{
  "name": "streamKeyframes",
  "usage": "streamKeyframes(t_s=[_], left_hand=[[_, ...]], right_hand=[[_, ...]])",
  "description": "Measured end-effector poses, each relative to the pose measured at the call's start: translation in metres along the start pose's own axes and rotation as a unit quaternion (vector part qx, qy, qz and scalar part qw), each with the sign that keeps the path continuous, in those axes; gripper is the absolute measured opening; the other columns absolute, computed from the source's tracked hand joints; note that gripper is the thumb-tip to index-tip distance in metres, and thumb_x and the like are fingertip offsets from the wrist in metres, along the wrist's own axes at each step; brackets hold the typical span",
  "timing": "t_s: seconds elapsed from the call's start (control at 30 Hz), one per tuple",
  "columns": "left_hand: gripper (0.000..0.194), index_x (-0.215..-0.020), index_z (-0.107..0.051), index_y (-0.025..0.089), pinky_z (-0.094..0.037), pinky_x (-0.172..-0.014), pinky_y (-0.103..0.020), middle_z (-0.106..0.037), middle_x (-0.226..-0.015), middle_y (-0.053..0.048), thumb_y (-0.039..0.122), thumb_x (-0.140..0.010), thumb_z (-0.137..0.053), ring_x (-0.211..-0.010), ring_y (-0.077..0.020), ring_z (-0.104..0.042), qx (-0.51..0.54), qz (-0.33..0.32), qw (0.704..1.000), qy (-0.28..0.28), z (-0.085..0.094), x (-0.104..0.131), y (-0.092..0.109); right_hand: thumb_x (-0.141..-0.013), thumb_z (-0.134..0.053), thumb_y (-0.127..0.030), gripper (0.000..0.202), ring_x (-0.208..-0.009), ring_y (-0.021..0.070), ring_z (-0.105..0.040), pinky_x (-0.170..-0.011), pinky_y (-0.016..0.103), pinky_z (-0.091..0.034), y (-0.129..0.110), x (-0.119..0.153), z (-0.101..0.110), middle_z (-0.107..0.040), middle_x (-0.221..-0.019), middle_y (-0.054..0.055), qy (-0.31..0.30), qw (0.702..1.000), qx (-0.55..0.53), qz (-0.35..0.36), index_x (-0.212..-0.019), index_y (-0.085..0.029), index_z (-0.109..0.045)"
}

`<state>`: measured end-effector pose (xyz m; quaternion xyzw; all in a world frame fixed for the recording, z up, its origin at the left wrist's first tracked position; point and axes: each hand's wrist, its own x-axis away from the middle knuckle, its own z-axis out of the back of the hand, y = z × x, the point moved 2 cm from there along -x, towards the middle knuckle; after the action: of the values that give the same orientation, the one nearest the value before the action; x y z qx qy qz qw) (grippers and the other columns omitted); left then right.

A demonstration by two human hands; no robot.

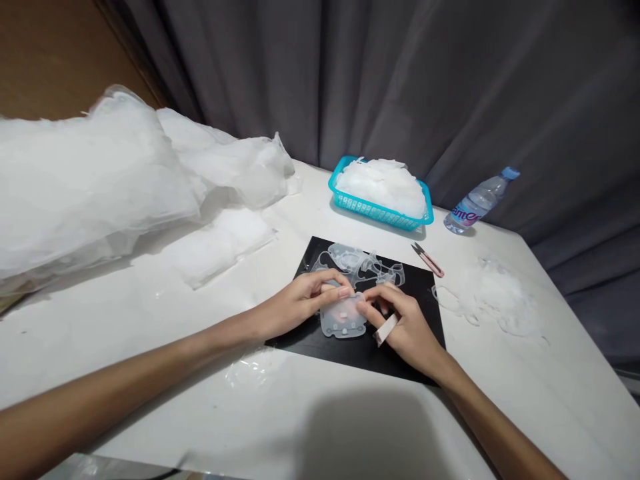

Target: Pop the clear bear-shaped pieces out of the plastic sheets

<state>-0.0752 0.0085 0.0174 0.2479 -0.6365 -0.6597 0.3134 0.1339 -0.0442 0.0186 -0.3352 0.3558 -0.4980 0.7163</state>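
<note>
A translucent, flat, rounded silicone-like piece (pixel 343 321) with small holes is held up over a black mat (pixel 350 359). My left hand (pixel 316 297) pinches its upper edge between thumb and fingers. At its upper right corner, my right hand (pixel 404 323) grips the same piece, with thumb and forefinger closed. A pale strip (pixel 387 330) sits across the right hand's fingers; whether it is a wrap or a held object I cannot tell. Behind the hands, more translucent pieces and thin looped trimmings (pixel 357 261) lie on the mat.
Pink-handled thread snips (pixel 430 262) lie right of the mat, near a pile of clear scraps (pixel 503 293). Farther back stand a turquoise basket (pixel 375 212) of white pieces and a water bottle (pixel 473 208). Large filled plastic bags (pixel 95 187) cover the left; a grey curtain (pixel 380 80) hangs behind.
</note>
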Motion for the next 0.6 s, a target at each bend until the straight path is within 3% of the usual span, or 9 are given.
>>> streamKeyframes(t_s=[0.1,0.2,0.33,0.47,0.6], left_hand=[[0.033,-0.106,-0.07,0.016,-0.056,-0.078,-0.028,-0.075,-0.1,-0.006,0.048,-0.103,-0.063,-0.09,-0.0194,-0.072,0.076,0.011,0.997,-0.019,-0.002,-0.001,-0.001],[0.032,-0.113,-0.069,0.015,-0.061,-0.085,-0.035,-0.079,-0.105,-0.01,0.043,-0.098,-0.071,-0.096,-0.0238,-0.077,0.142,0.038,0.988,-0.042,-0.005,-0.001,-0.003],[0.032,-0.114,-0.07,0.013,-0.064,-0.086,-0.036,-0.081,-0.106,-0.012,0.038,-0.095,-0.077,-0.096,-0.025,-0.079,0.161,0.046,0.985,-0.041,-0.004,0.0,-0.003],[0.028,-0.111,-0.074,0.012,-0.064,-0.084,-0.031,-0.082,-0.104,-0.012,0.036,-0.096,-0.076,-0.095,-0.0232,-0.08,0.155,0.042,0.986,-0.038,-0.003,0.001,0.001],[0.025,-0.107,-0.076,0.012,-0.062,-0.08,-0.024,-0.083,-0.1,-0.01,0.034,-0.096,-0.076,-0.09,-0.0194,-0.08,0.141,0.041,0.989,-0.021,-0.001,0.002,0.007]], right_hand=[[-0.099,-0.068,-0.038,0.019,-0.068,0.0141,-0.048,-0.066,0.028,-0.038,0.0,0.0,-0.001,-0.055,-0.075,-0.002,0.014,0.998,-0.052,-0.035,-0.09,-0.021,-0.072],[-0.098,-0.067,-0.043,0.023,-0.066,0.0147,-0.049,-0.062,0.029,-0.038,0.002,-0.001,0.0,-0.059,-0.075,-0.001,0.019,0.993,-0.094,-0.063,-0.094,-0.021,-0.071],[-0.105,-0.057,-0.042,0.025,-0.079,0.0191,-0.057,-0.073,0.032,-0.043,0.007,-0.004,0.008,-0.067,-0.087,0.003,0.0,0.999,-0.014,-0.034,-0.099,-0.023,-0.071],[-0.104,-0.061,-0.033,0.011,-0.095,0.0221,-0.058,-0.087,0.036,-0.043,0.011,-0.005,0.024,-0.069,-0.1,0.003,-0.073,0.99,0.116,0.021,-0.102,-0.025,-0.068],[-0.1,-0.07,-0.031,0.01,-0.097,0.0214,-0.058,-0.085,0.034,-0.044,0.01,-0.002,0.036,-0.067,-0.102,0.002,-0.154,0.978,0.141,0.019,-0.102,-0.024,-0.063]])
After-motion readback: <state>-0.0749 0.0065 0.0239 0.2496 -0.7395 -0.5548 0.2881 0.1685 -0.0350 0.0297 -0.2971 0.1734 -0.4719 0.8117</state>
